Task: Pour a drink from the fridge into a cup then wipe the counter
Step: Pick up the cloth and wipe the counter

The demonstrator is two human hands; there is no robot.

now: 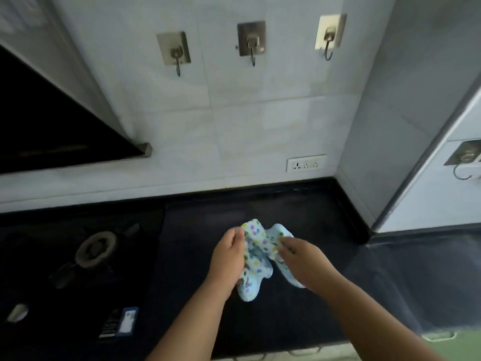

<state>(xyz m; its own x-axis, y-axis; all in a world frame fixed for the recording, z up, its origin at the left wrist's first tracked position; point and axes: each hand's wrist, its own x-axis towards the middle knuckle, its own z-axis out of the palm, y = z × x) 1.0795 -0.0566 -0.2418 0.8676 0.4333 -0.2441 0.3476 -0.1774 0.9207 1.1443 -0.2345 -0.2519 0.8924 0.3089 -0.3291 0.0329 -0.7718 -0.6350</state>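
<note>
A person's two bare hands hold up a crumpled pale-blue cloth printed with small multicoloured spots (pixel 256 259) above a dark, glossy stone kitchen counter (pixel 299 303). The left hand (pixel 229 254) pinches the cloth's upper left fold between thumb and fingertips, while the right hand (pixel 299 259) grips its upper right fold, fingers curled into the fabric. The cloth hangs bunched between the two hands, its lower end drooping toward the counter; whether it touches the surface cannot be told.

To the left of the cloth, set into the counter, lies a black glass gas hob (pixel 78 269) with a round, dull-metal burner ring (pixel 96 248) and a white-and-blue label (pixel 127 321) near its front edge. Above the hob, at the upper left, juts the dark slanted underside of an extractor hood (pixel 52 121).

Behind the cloth rises a wall of large white tiles (pixel 260 113). On it, high above the cloth, three square adhesive metal hooks sit in a row: a left hook (pixel 175 52), a middle hook (pixel 251 41) and a right hook (pixel 329 35) that catches the light. Lower on the tiles, behind and to the right of the cloth, is a white rectangular wall socket plate (pixel 306 164). Further right, a tiled pillar (pixel 390 113) meets the counter's corner.
</note>
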